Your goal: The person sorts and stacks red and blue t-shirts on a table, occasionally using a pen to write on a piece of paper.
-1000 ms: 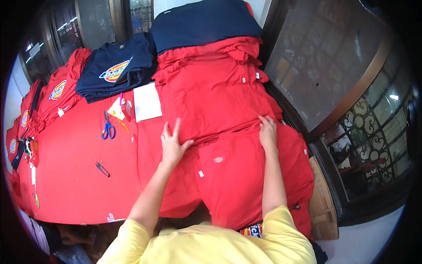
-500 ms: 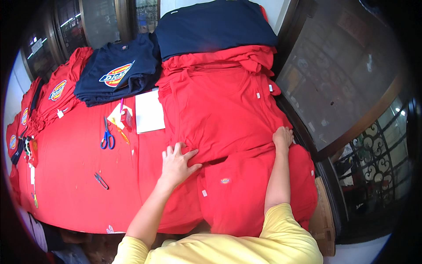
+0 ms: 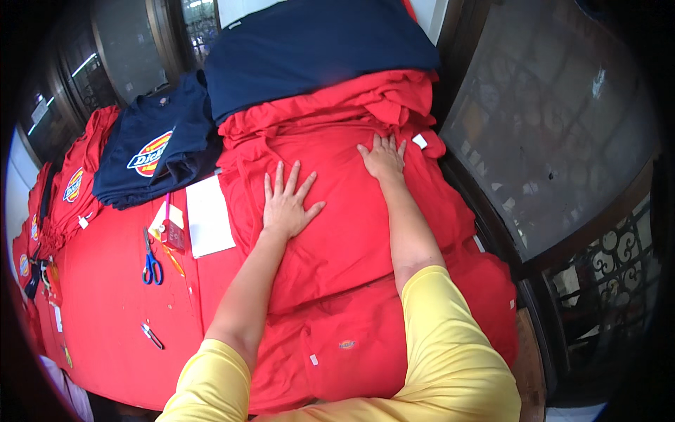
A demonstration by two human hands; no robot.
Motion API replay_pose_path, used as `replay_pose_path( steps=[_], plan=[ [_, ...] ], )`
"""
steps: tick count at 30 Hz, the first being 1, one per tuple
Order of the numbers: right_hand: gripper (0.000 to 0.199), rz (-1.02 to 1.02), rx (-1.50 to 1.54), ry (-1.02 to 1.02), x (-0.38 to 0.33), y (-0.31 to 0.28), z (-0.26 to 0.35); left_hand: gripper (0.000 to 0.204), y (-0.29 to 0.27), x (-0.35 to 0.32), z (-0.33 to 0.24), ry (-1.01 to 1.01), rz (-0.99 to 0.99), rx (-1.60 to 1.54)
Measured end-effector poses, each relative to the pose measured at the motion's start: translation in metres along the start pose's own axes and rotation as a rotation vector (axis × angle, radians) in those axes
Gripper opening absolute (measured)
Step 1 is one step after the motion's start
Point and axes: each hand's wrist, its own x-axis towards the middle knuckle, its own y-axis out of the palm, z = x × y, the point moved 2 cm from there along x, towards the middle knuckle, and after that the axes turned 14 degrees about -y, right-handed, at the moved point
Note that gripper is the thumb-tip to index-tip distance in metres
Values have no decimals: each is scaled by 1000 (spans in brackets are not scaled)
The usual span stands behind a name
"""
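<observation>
Fingers (image 3: 279,180) of the left hand (image 3: 285,214) and right hand (image 3: 384,163) lie released and splayed, flat on the red shirt (image 3: 344,228)

2 hands (image 3: 287,207) (image 3: 384,160) partly hide the red garment (image 3: 341,225); the top edge crops navy cloth (image 3: 323,60).

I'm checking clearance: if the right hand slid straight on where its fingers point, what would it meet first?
The right hand would likely first meet the bunched red fabric beneath the navy fabric, though the exact gap is hard to judge.
</observation>
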Motion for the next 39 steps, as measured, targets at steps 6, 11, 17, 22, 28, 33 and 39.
replay_pose_path(
  steps=[6, 11, 17, 22, 28, 33, 39],
  plan=[
    [47, -292, 105, -184, -63, -31, -20, 57, -2, 13, -22, 59, -3, -31],
    [50, -299, 197, 16, -121, 19, -45, 76, 34, 68, -133, 420, 98, -317],
    [66, -119, 148, 96, -122, 18, -34, 120, 44, 104, -143, 290, 547, 37],
    [70, -91, 152, 153, -119, 17, -34, 119, 24, 102, -159, 299, 618, 190],
    [76, -33, 48, 231, -125, 2, -29, 123, 12, 103, -176, 247, 647, 304],
    [75, 25, 79, 250, -122, 0, -27, 109, 18, 91, -162, 252, 528, 130],
    [71, -33, 198, 238, -121, 6, -29, 59, 50, -13, -167, 212, 238, -60]
  ],
)
